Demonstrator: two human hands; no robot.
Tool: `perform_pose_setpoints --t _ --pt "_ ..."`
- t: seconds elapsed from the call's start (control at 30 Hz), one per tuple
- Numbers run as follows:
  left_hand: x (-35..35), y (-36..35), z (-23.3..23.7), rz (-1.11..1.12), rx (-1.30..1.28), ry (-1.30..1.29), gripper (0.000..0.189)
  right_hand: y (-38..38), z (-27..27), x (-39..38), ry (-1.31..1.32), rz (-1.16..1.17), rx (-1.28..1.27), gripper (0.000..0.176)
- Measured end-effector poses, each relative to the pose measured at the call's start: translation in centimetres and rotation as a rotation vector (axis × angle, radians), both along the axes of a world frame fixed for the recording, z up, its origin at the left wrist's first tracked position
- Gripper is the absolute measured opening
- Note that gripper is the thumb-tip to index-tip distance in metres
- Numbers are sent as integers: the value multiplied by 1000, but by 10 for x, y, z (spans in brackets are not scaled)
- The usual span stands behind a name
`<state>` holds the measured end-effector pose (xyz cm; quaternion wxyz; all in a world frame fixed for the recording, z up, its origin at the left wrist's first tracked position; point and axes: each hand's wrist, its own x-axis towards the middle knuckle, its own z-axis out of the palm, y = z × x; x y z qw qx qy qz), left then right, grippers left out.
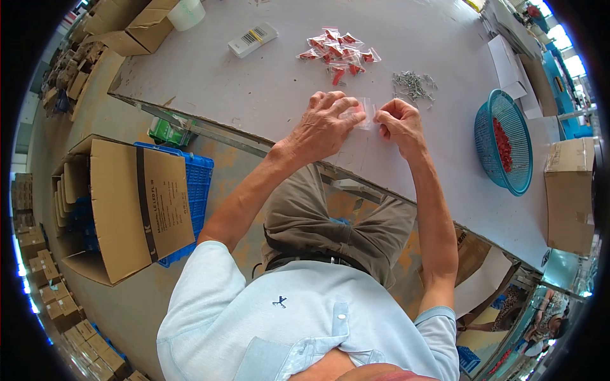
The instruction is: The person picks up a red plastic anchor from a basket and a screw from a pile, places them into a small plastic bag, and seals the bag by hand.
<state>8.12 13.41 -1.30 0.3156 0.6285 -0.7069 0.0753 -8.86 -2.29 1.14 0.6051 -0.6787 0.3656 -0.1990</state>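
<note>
My left hand (324, 122) is closed on a small clear plastic bag (364, 114) near the table's front edge. Just right of the bag is my right hand (400, 124), its thumb and fingers pinched together at the bag's right side; what they hold is too small to name. Beyond my hands lies a pile of clear bags with red parts (337, 51). A heap of small metal screws (413, 87) sits on the table above my right hand. To the right stands a blue-green basket (481, 146) with red pieces (502, 145) in it.
The table (267, 95) also bears a white labelled container (253, 40) and a white tub (186, 14). A carton (569, 190) stands at the far right. Left of me, an open carton (136, 209) stands beside a blue crate (199, 181). People show at the lower right.
</note>
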Motion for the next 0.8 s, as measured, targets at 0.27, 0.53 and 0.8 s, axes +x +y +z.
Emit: perform_pose_setpoints --t 0.27,0.53,0.8 --pt "-3 0 14 44 -62 2 33 1 15 -29 -166 -116 -77 7" --pt "-64 -40 52 -133 -141 343 34 17 72 -72 138 177 -939 28" --pt "-107 -64 28 -194 153 1147 8 5 56 -113 -53 -45 -750 21"
